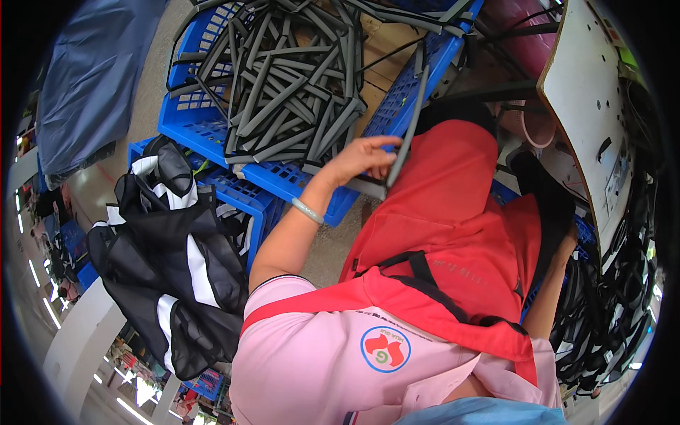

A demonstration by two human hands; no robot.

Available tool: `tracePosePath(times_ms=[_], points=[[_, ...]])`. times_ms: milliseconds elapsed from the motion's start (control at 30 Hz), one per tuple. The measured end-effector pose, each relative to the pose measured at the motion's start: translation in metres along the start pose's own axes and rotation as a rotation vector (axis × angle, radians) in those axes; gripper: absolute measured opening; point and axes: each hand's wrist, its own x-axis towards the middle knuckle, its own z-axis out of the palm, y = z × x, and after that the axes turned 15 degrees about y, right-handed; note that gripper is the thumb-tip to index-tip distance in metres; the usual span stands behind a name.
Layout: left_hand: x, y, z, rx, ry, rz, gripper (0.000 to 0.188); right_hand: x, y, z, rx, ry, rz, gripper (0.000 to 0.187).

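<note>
My left hand (365, 159), with a pale bangle (307, 212) on its wrist, is over the near right corner of a blue crate (198, 136). Its fingers are curled against a long grey padded strip (408, 145), which bends near their tips beside my red apron (446, 191). A tangled heap of similar grey strips with black edging (283, 85) fills much of the crate. Down at my right side, my right forearm (551, 290) reaches past my knee toward the white tabletop. The right hand itself is hidden there.
Black fabric pieces with white bands (184, 255) hang over another blue crate (248, 191) at the left. A white tabletop (588, 106) edges the right side, with black straps (602, 319) bunched below it. Dark blue sheeting (92, 78) lies at the far left.
</note>
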Motion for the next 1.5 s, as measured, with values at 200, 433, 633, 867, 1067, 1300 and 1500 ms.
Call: tracePosePath(times_ms=[200, 433, 633, 867, 1067, 1300, 1500], points=[[-0.02, -0.054, 0.033, 0.965, 0.18, 0.195, 0.033, 0.006, -0.004, 0.014, 0.024, -0.017, 0.092, 0.038], [-0.017, -0.071, 0.037, 0.723, 0.412, 0.324, 0.032, 0.015, 0.021, 0.013, -0.076, -0.034, -0.042, 0.036], [0.001, -0.06, 0.033, -0.224, 0.475, -0.023, 0.024, 0.003, -0.02, 0.014, 0.004, 0.048, -0.026, 0.032], [-0.007, -0.079, 0.05, 0.62, 0.248, 0.261, 0.038, -0.006, -0.09, 0.015, -0.031, 0.146, -0.169, 0.032], [-0.006, -0.164, 0.027, 0.499, 0.042, -0.171, 0.041, -0.008, -0.104, 0.021, 0.016, 0.127, -0.148, 0.034], [-0.047, -0.186, 0.025, 0.444, -0.011, 0.078, 0.038, -0.001, -0.093, 0.016, -0.032, 0.126, -0.193, 0.031], [-0.046, -0.128, 0.011, 0.773, 0.154, 0.126, 0.026, 0.003, -0.088, 0.021, -0.006, 0.105, -0.196, 0.031]])
